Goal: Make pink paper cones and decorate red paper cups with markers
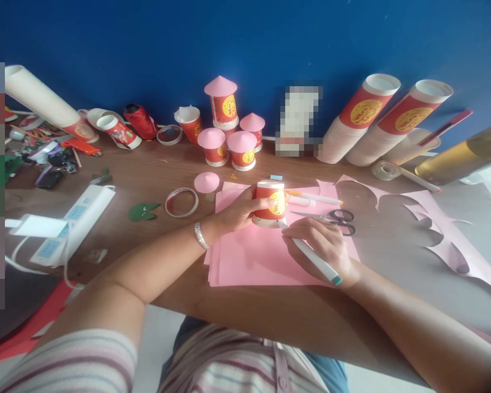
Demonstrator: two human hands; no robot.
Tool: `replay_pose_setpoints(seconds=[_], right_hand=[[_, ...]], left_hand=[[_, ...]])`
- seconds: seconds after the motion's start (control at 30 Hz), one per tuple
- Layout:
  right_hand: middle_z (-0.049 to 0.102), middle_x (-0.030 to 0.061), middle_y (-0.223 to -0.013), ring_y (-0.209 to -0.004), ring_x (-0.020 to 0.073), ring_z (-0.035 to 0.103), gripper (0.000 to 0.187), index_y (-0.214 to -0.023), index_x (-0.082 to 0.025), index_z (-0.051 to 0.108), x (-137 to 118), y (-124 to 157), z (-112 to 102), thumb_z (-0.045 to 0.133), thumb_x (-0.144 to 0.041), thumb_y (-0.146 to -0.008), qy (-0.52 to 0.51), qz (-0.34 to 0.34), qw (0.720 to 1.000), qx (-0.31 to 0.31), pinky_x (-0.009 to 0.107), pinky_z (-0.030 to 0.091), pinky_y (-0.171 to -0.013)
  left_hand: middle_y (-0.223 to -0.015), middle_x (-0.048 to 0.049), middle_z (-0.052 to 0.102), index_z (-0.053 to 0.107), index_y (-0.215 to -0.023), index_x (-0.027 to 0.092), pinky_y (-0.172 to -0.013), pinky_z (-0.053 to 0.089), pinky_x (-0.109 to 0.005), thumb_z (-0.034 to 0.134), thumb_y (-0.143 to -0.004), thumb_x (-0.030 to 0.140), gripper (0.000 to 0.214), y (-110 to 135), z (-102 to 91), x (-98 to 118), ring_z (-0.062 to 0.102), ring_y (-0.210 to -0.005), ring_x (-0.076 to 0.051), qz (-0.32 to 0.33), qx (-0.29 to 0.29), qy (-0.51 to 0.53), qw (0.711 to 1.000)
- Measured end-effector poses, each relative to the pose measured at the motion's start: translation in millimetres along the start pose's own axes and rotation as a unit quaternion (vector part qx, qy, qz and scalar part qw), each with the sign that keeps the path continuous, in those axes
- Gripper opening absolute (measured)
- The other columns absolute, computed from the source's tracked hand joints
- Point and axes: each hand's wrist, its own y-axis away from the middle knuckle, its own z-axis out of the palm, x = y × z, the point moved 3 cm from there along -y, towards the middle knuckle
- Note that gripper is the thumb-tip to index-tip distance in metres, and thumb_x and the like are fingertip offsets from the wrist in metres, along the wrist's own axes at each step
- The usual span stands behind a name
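My left hand (242, 213) is wrapped round a red paper cup (265, 192) with a yellow round print and a pale band at its bottom. In my right hand (325, 243) is a white marker (317, 261) with a green end; its tip meets or nearly meets the cup's lower band. Both hands are above a stack of pink paper (249, 262). Scissors (331, 217) with dark handles and an orange-ended pen (315, 196) lie just beyond my right hand. A pink paper cone (207, 182) and a cut cup ring (181, 202) lie to the left.
Several red cups with pink cone roofs (243, 143) stand at the back. Tall cup stacks (352, 123) lean at the back right, near a tape roll (385, 170). Cut pink scraps (445, 240) lie right; a power strip (76, 224) and green paper piece (143, 212) lie left.
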Motion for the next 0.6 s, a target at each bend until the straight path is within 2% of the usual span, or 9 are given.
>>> replay_pose_setpoints(seconds=[0.23,0.4,0.6], right_hand=[[0.069,0.0002,-0.078,-0.064,0.0129,0.063,0.019,-0.101,-0.022,0.062,0.5,0.8,-0.2,0.064,-0.005,-0.092,-0.002,0.002,1.0,-0.01,0.026,0.052,-0.061],[0.069,0.0003,-0.078,-0.064,0.0131,0.065,0.02,-0.102,-0.022,0.063,-0.7,-1.1,-1.2,0.063,-0.005,-0.092,-0.007,0.003,1.0,-0.011,0.026,0.053,-0.061],[0.07,0.002,-0.079,-0.064,0.015,0.066,0.02,-0.101,-0.02,0.063,-2.5,-2.2,-1.2,0.063,-0.004,-0.091,-0.009,-0.005,1.0,-0.017,0.028,0.056,-0.062]], left_hand=[[-0.097,-0.0061,0.069,0.069,-0.098,0.015,-0.077,0.054,-0.029,0.077,-0.081,0.027,0.022,0.3,-4.0,-2.7,0.065,-0.089,-0.018,-0.009,0.012,0.003,1.0],[-0.086,-0.0028,0.066,0.066,-0.094,0.016,-0.073,0.052,-0.027,0.077,-0.08,0.029,0.022,-0.7,-1.1,0.0,0.063,-0.08,-0.016,-0.011,-0.004,0.001,1.0],[-0.091,-0.0053,0.068,0.068,-0.093,0.015,-0.075,0.053,-0.028,0.076,-0.082,0.03,0.021,1.7,2.3,4.3,0.064,-0.088,-0.018,-0.003,0.015,-0.034,0.999]])
